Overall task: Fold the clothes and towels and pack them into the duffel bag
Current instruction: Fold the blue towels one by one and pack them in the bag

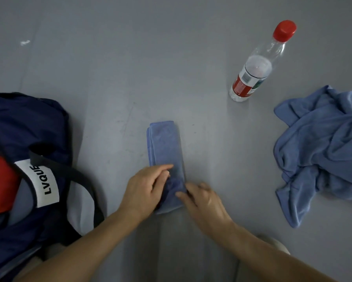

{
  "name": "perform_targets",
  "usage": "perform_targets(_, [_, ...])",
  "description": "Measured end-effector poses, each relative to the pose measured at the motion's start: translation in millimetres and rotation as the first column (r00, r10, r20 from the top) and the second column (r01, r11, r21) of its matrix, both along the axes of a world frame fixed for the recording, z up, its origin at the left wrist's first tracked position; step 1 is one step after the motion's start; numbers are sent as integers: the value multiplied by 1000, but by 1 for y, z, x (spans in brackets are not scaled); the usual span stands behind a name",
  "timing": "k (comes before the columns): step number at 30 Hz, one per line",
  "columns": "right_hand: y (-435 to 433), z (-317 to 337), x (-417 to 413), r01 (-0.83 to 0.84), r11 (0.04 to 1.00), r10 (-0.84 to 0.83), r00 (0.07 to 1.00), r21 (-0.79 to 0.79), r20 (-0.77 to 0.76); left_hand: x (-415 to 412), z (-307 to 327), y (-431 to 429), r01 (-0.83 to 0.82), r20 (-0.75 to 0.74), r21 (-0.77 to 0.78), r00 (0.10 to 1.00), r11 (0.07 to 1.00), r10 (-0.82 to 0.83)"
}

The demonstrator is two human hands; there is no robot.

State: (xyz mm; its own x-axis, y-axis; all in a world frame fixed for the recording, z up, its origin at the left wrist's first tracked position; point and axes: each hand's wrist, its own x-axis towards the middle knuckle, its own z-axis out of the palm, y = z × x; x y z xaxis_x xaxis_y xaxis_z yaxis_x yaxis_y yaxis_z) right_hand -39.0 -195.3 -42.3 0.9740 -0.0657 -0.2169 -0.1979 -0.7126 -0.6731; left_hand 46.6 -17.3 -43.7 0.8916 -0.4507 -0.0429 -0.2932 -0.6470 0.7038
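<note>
Your left hand [148,186] and right hand [201,198] pinch the near end of the folded blue terry towel [165,147]; it looks light and limp, so grip both near corners.

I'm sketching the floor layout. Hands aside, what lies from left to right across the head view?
duffel bag → folded blue towel → water bottle → crumpled blue cloth

Open floor [130,68] lies between duffel bag [24,123] left and bottle [252,78], crumpled cloth [323,149] right.
</note>
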Motion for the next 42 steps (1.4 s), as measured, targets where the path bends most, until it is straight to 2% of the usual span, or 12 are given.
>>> perform_targets(2, [0,-3,17,106,990,-93,986,92,-138,-3,5,7,-59,-239,-20,970,998,53])
perform_targets(4, [1,-5,30,185,976,-155,960,112,-235,-7,5,9,22,-288,3,957,1000,-20])
perform_targets(8, [3,-1,27,178,983,-170,977,54,-126,-5,-2,2,13,-219,11,976,1000,-10])
perform_targets(12, [-11,-10,5,-207,931,290,920,-301,264,-4,-7,-3,88,-104,88,991,992,-79])
perform_targets(14, [-14,-14,0,-341,842,449,873,-418,191,-12,-10,0,86,78,180,992,980,-101])
perform_targets(17, [-17,-19,4,-360,813,464,876,-458,134,-24,-19,6,99,342,231,923,968,-176])
perform_targets(26, [-15,-16,16,-351,823,460,873,-447,161,-23,-33,24,331,110,497,893,802,-436])
perform_targets(31, [-19,-6,22,-344,884,399,907,-316,131,-19,-25,26,338,34,244,934,909,-357])
perform_targets(33, [-19,-4,24,-235,965,247,963,-114,107,-19,-20,9,26,-74,188,997,982,-13])
perform_targets(35, [-20,-1,28,-117,992,118,993,38,-10,-13,-12,8,-276,-144,354,928,894,344])
perform_targets(39, [-15,2,32,-37,997,53,969,71,-241,-15,4,15,-151,-348,-17,927,988,136])
perform_targets(42, [0,7,31,22,999,-16,987,35,-158,-10,2,18,-233,-369,18,902,972,223])
